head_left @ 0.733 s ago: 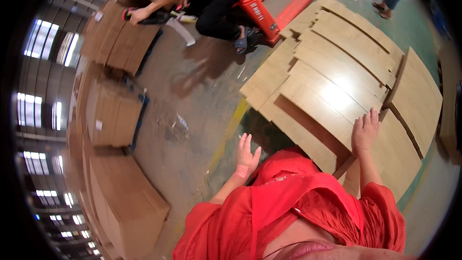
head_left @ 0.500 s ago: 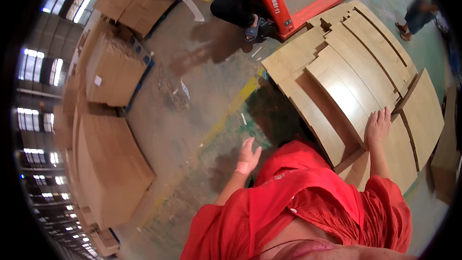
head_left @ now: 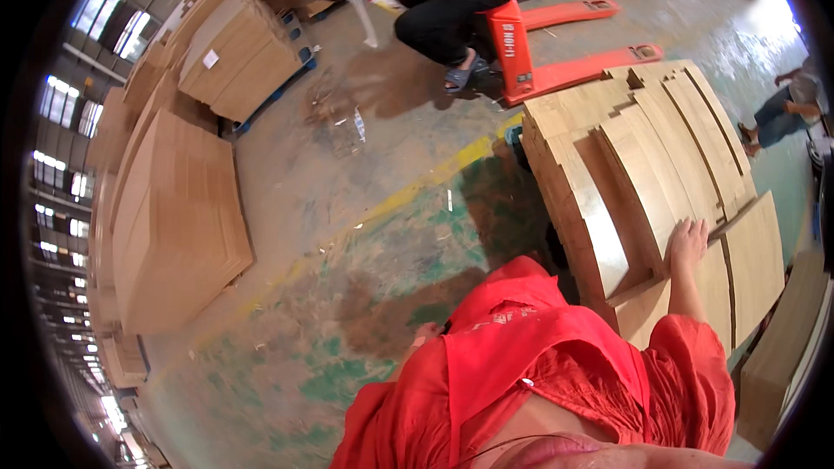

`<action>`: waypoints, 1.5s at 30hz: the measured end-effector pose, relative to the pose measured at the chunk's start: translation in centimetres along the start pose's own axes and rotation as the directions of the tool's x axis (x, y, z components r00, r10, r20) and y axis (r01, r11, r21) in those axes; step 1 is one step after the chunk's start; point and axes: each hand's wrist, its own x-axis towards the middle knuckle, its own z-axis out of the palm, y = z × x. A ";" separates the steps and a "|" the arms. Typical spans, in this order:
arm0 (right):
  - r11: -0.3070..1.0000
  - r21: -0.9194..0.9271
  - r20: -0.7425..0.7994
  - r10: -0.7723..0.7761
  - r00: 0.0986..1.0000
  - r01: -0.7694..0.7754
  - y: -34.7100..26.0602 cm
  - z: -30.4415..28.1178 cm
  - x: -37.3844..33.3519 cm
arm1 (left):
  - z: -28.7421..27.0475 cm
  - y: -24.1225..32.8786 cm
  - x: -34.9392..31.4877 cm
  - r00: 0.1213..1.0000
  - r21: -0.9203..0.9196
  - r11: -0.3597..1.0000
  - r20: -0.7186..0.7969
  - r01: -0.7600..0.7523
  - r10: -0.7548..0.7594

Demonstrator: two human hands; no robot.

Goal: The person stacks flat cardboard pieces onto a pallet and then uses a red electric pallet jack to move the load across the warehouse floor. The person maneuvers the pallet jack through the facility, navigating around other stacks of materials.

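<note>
Right hand flat, fingers spread on near curved pale wooden panel, gripping nothing; left hand half-hidden, grip unclear; best kept pressed evenly.

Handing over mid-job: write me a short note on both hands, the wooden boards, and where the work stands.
Right hand: flat, open, on the stack of wooden boards at the right.
Left hand: holds nothing, mostly hidden by the red shirt.
Boards lie fanned, uneven, on the stack; a red pallet jack sits behind it.
Done: none lifted.
Left: gripping and shifting the touched board.
</note>
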 end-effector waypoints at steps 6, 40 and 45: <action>0.999 0.037 0.041 0.023 0.999 -0.025 -0.9 0.4 0.8 | -2.8 2.6 0.0 0.966 -0.065 0.991 -0.238 -0.117 0.099; 0.998 0.041 0.006 0.041 0.999 -0.041 0.6 2.7 1.8 | -5.3 7.0 -2.1 0.989 -0.445 0.895 -0.118 0.032 -0.093; 0.999 0.033 -0.023 0.036 0.999 -0.035 0.9 3.2 1.9 | -4.5 5.5 -1.9 0.982 -0.395 0.918 -0.159 0.030 -0.101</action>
